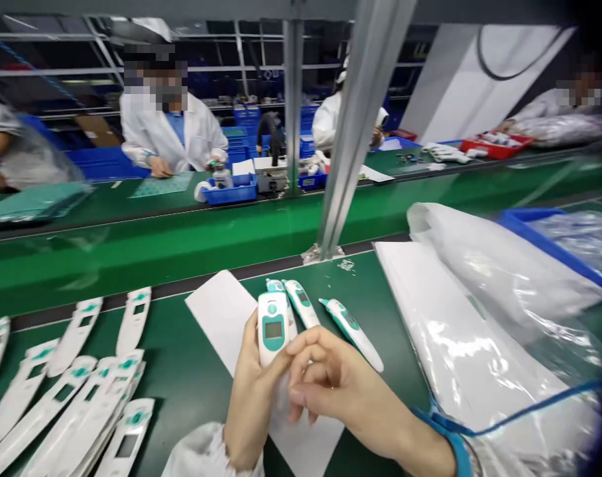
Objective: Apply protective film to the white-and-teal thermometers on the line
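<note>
My left hand (251, 404) is closed round a white and teal thermometer (272, 324) and holds it upright with its small grey screen facing me. My right hand (331, 384) rests against the thermometer's lower right side with its fingers curled, and nothing of its own shows in it. Two more thermometers, one (301, 303) just behind and one (351, 324) to the right, lie on the green bench beside a white sheet (221, 315).
Several white and teal front shells (77, 384) lie at the left. Clear plastic bags (484, 305) are heaped at the right beside a blue bin (534, 225). A metal post (351, 126) rises ahead. Beyond the green conveyor (181, 242), people in white coats work.
</note>
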Available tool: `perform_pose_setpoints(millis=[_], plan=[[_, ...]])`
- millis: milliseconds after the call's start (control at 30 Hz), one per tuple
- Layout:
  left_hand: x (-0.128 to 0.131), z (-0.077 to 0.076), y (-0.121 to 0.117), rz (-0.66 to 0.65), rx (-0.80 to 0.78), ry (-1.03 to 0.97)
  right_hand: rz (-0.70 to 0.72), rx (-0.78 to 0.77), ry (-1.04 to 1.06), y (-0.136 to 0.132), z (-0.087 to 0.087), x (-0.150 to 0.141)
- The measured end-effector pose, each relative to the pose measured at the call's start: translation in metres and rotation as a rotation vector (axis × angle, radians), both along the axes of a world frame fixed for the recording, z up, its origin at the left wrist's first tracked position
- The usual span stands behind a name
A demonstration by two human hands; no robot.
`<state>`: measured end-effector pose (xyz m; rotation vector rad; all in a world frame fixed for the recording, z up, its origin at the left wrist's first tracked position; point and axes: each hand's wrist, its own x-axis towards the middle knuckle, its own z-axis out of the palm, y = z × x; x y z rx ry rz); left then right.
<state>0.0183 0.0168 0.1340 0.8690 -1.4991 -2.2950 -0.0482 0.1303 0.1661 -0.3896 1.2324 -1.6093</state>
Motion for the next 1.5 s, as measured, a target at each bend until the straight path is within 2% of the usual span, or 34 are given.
perform_pose_setpoints(millis=[133,300,467,767,1033,1267,1500], plan=[[0.003,-0.011,0.016,-0.037,0.078,-0.037,-0.129,0.007,-0.046,0.013,-0.017,0.002],[-0.001,-0.02,0.028,-0.067,0.149,-0.037,-0.195,0.051,0.067,0.02,-0.022,0.001],[-0.003,-0.023,0.037,-0.045,0.082,0.012,-0.26,0.143,0.325,0.025,-0.023,-0.005],[-0.009,-0.023,0.046,-0.006,0.054,0.098,-0.481,0.136,0.301,0.015,-0.041,-0.006],[-0.01,-0.013,0.044,-0.086,0.155,0.195,-0.487,0.145,0.262,0.012,-0.045,-0.013],[-0.009,-0.01,0.041,-0.086,0.194,0.201,-0.509,0.147,0.377,0.007,-0.043,-0.017],[-0.007,-0.01,0.036,-0.084,0.191,0.187,-0.435,0.173,0.422,0.006,-0.044,-0.026]])
